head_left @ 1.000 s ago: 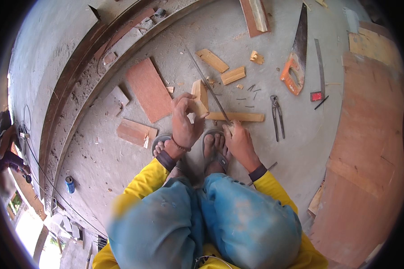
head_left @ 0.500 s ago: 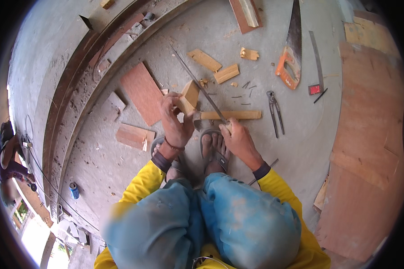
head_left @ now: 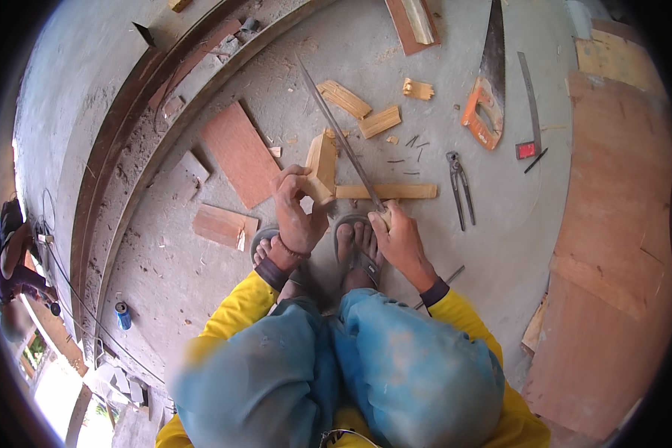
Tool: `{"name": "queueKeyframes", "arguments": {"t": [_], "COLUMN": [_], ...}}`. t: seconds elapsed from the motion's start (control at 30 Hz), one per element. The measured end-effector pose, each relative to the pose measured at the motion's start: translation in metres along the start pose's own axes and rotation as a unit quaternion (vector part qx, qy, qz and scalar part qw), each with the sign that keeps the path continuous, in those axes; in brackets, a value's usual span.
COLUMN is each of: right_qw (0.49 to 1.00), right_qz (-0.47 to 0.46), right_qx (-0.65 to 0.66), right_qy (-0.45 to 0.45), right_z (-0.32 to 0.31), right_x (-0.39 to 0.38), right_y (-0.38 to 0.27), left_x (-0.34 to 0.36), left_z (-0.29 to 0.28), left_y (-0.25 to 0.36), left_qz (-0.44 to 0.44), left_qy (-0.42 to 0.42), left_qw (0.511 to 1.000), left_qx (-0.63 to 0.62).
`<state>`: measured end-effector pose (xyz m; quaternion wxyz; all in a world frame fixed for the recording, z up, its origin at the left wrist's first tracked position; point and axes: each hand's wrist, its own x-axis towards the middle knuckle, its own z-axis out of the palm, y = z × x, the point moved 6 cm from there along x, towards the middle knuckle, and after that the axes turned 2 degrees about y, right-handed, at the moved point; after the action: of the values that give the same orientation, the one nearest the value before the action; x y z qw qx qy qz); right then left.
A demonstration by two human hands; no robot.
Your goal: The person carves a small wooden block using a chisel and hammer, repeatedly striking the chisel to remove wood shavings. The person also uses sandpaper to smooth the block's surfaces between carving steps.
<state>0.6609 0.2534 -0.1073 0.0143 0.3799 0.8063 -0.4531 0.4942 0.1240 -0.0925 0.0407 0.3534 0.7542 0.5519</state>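
Observation:
My left hand [head_left: 297, 213] is closed on a short, pale wooden block [head_left: 322, 164], its thumb and fingers gripping the near end. The block points away from me, slightly tilted, above the floor. In my right hand [head_left: 402, 243] is the handle of a long, narrow machete [head_left: 345, 142]. Its dark blade slants away to the left, passing close along the right side of the block; whether the two touch I cannot tell. Just beyond my sandalled feet lies a narrow wooden strip [head_left: 407, 191], partly behind the blade.
Offcuts [head_left: 381, 122] and several nails [head_left: 413, 140] lie ahead. To the right are pincers [head_left: 461, 190], an orange-handled handsaw [head_left: 485, 112], a try square [head_left: 530, 112] and plywood sheets [head_left: 605, 246]. Reddish boards [head_left: 239, 153] lie left, near a curved metal channel [head_left: 112, 172]. Another person [head_left: 19, 261] is at far left.
The machete's tip has moved farther away and slightly right, its blade now steeper. The block has tipped a little in my left hand. Both hands keep their grip.

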Motion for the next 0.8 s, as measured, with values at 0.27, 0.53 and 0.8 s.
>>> {"name": "queueKeyframes", "arguments": {"t": [0.27, 0.53, 0.8], "right_qw": [0.997, 0.997, 1.0], "right_qz": [-0.011, -0.058, -0.022], "right_qx": [-0.073, -0.017, -0.013], "right_qy": [-0.015, 0.052, 0.004], "right_z": [-0.003, -0.012, -0.012], "right_x": [0.009, 0.001, 0.002], "right_y": [0.001, -0.024, -0.022], "left_x": [0.001, 0.001, 0.012], "left_z": [0.003, 0.003, 0.004], "left_y": [-0.001, 0.001, 0.006], "left_qz": [-0.004, 0.002, 0.013], "left_qy": [0.011, 0.005, -0.006], "left_qw": [1.0, 1.0, 1.0], "left_qx": [-0.014, -0.006, 0.009]}}
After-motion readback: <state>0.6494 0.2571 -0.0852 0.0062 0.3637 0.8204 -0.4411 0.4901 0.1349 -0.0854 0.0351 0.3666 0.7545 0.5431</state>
